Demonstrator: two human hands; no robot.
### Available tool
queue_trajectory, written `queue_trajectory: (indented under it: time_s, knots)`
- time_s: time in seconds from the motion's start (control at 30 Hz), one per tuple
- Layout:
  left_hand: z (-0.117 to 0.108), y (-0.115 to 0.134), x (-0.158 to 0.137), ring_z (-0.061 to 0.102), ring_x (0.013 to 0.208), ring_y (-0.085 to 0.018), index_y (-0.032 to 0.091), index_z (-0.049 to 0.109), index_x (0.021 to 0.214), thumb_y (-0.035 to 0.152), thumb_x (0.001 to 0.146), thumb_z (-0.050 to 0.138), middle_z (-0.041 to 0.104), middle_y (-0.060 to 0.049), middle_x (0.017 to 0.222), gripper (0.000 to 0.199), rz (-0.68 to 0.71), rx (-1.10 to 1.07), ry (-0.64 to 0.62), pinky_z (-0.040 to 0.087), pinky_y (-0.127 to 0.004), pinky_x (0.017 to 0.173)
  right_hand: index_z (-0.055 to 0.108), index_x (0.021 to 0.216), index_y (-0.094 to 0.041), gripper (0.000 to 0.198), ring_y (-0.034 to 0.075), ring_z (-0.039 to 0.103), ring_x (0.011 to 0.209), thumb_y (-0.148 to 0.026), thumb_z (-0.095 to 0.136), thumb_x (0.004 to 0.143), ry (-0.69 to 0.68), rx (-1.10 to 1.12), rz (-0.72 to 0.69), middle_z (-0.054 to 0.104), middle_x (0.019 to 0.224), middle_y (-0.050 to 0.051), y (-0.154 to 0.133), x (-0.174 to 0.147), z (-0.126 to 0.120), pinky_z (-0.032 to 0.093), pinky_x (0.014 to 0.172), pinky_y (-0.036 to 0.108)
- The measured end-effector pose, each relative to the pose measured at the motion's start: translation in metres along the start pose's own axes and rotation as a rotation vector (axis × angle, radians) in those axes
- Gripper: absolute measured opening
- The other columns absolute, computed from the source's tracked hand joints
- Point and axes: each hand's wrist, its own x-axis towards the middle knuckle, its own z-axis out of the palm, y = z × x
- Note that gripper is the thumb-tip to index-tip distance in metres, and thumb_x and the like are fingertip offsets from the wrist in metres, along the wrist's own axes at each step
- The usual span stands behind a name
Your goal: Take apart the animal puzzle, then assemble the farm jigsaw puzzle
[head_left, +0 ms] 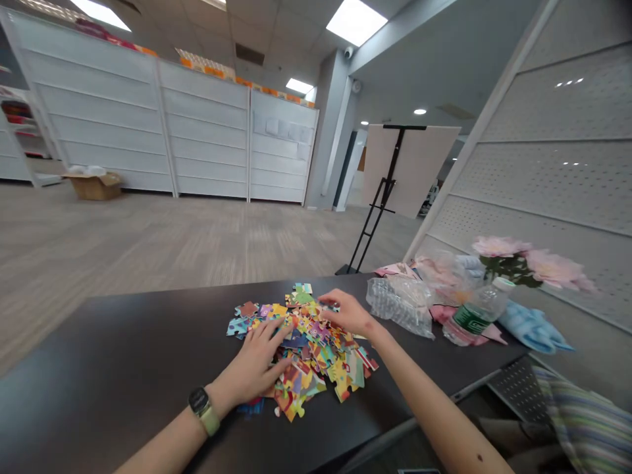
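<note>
A heaped pile of colourful jigsaw puzzle pieces (316, 349) lies on the dark table (123, 355). My left hand (259, 359) rests on the left side of the pile, its fingers spread over the pieces, and it grips none of them. At the pile's far right edge is my right hand (348, 311), its fingers curved and the thumb apart from them. Pieces show in the gap there, but none looks held. A watch (200, 400) with a pale green strap is on my left wrist.
On the table's right side lie clear bubble wrap (399, 303), a plastic bottle (476, 316) with a green label, pink flowers (533, 260) and a blue cloth (533, 326). A black easel (380, 197) stands behind the table. White shelving (202, 131) and a cardboard box (96, 185) are farther back.
</note>
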Motion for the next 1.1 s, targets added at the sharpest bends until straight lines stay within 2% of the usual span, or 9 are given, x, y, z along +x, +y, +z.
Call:
queue_trajectory:
  time_s: [0.13,0.27,0.4,0.63,0.77,0.83,0.93,1.03,1.1]
  knots:
    - [0.000,-0.001,0.000,0.032,0.144,-0.035,0.035,0.030,0.156,0.043,0.101,0.049,0.037,-0.009,0.158,0.059,-0.012,0.011,0.011,0.028,-0.061,0.117,0.065,0.129,-0.023,0.035,0.023,0.062,0.120,-0.028,0.055,0.095,0.047,0.046,-0.081,0.067,0.127,0.009,-0.023,-0.080,0.009,0.049,0.104,0.040]
    - [-0.003,0.003,0.001,0.033,0.144,-0.034,0.033,0.033,0.155,0.041,0.101,0.050,0.038,-0.009,0.157,0.057,-0.007,0.020,0.011,0.030,-0.059,0.117,0.057,0.140,-0.028,0.064,0.033,0.055,0.131,-0.046,0.075,0.081,0.198,-0.069,-0.031,0.059,0.142,0.012,-0.014,-0.156,0.048,0.049,0.106,0.053]
    - [-0.005,0.005,0.001,0.034,0.143,-0.034,0.033,0.035,0.154,0.041,0.101,0.049,0.039,-0.009,0.156,0.056,-0.026,0.008,0.006,0.029,-0.060,0.117,0.069,0.124,-0.026,0.032,0.030,0.063,0.122,-0.034,0.061,0.094,0.369,-0.100,-0.019,0.067,0.131,0.011,-0.002,-0.186,0.083,0.055,0.101,0.050]
    - [-0.004,0.003,0.001,0.035,0.143,-0.034,0.032,0.040,0.152,0.039,0.100,0.050,0.040,-0.010,0.156,0.053,-0.009,0.011,0.017,0.031,-0.059,0.117,0.072,0.114,-0.026,0.025,0.024,0.074,0.104,-0.035,0.057,0.098,0.547,-0.079,-0.107,0.076,0.115,0.005,0.000,-0.191,0.085,0.062,0.092,0.036]
    - [-0.005,0.000,0.004,0.043,0.137,-0.031,0.029,0.048,0.145,0.034,0.098,0.052,0.048,-0.009,0.149,0.048,-0.018,0.027,0.102,0.036,-0.054,0.116,0.073,0.106,-0.023,0.032,0.024,0.077,0.082,-0.046,0.052,0.099,0.766,-0.140,0.093,0.079,0.097,0.007,0.013,-0.176,0.055,0.062,0.072,0.031]
    - [-0.006,-0.004,0.006,0.048,0.133,-0.030,0.025,0.055,0.137,0.032,0.097,0.052,0.053,-0.011,0.144,0.041,-0.061,0.052,0.174,0.039,-0.052,0.113,0.073,0.103,-0.022,0.036,0.026,0.077,0.083,-0.052,0.053,0.097,0.836,-0.123,0.172,0.079,0.096,0.008,0.019,-0.154,0.038,0.061,0.074,0.034]
    - [-0.011,-0.015,0.009,0.052,0.128,-0.029,0.022,0.062,0.127,0.031,0.097,0.051,0.059,-0.011,0.137,0.033,-0.134,0.090,0.254,0.043,-0.050,0.110,0.072,0.106,-0.021,0.035,0.027,0.074,0.099,-0.050,0.055,0.096,0.714,-0.040,0.075,0.077,0.108,0.010,0.017,-0.120,0.031,0.059,0.089,0.040]
    - [-0.018,-0.030,0.011,0.052,0.129,-0.028,0.021,0.064,0.123,0.032,0.098,0.050,0.062,-0.011,0.134,0.031,-0.193,0.112,0.280,0.044,-0.049,0.109,0.070,0.120,-0.024,0.033,0.029,0.063,0.123,-0.043,0.059,0.094,0.420,-0.038,-0.128,0.067,0.133,0.010,0.004,-0.109,0.050,0.053,0.104,0.047]
    - [-0.022,-0.041,0.012,0.049,0.134,-0.029,0.020,0.064,0.124,0.036,0.098,0.050,0.060,-0.012,0.139,0.033,-0.254,0.133,0.281,0.041,-0.050,0.112,0.067,0.125,-0.027,0.033,0.028,0.057,0.130,-0.038,0.057,0.096,0.387,-0.037,-0.144,0.061,0.140,0.009,0.001,-0.117,0.067,0.049,0.109,0.048]
